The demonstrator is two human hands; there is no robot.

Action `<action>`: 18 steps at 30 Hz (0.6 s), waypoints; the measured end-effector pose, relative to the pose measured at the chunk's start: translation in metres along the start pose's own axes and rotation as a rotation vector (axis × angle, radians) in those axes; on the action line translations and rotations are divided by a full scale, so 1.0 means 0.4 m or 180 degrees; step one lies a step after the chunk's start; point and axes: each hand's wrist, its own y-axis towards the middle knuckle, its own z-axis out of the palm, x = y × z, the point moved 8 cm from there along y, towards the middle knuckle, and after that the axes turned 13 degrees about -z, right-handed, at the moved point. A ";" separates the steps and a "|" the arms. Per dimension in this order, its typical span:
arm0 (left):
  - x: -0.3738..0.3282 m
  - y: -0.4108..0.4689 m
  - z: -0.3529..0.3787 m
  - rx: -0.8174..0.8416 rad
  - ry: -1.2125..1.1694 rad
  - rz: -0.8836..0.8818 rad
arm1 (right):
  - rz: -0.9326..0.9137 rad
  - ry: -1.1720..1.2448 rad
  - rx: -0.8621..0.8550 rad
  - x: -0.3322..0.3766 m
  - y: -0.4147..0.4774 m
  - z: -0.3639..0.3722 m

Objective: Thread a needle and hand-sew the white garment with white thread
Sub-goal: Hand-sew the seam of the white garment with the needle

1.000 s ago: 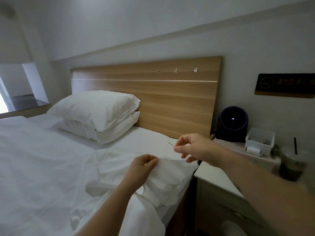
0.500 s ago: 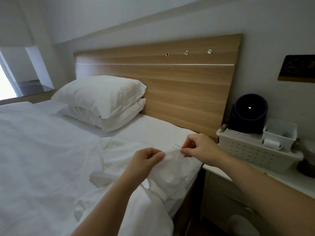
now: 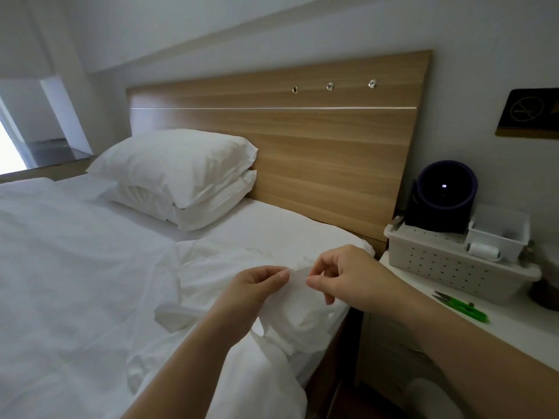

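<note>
Dim, soft daylight from left; edges warped.

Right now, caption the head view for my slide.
The left hand and right hand pinch a fold of the white garment, green snips on the nightstand.

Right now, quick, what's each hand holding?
Left hand: pinches the garment.
Right hand: pinches the garment's edge; no needle can be made out.

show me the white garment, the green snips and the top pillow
white garment (image 3: 302, 317), head view, on its bunched middle fold
green snips (image 3: 464, 309), head view, on the green handle
top pillow (image 3: 181, 161), head view, middle of its front
</note>
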 end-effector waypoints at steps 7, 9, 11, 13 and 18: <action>0.001 -0.001 -0.002 -0.0024 -0.0015 -0.0017 | -0.0018 0.0009 -0.0018 0.006 0.000 0.012; 0.001 -0.001 -0.002 -0.0035 -0.0035 -0.0020 | -0.0024 0.0015 -0.0002 0.008 0.000 0.012; 0.002 0.000 -0.004 -0.0079 -0.0031 -0.0030 | -0.0003 -0.0021 0.0020 0.003 0.002 0.015; 0.005 0.002 -0.006 -0.0111 -0.0031 -0.0043 | 0.0036 -0.0057 0.0040 -0.004 0.005 0.019; 0.008 0.002 -0.007 -0.0107 -0.0044 -0.0076 | 0.0078 -0.0039 0.0004 -0.014 0.004 0.017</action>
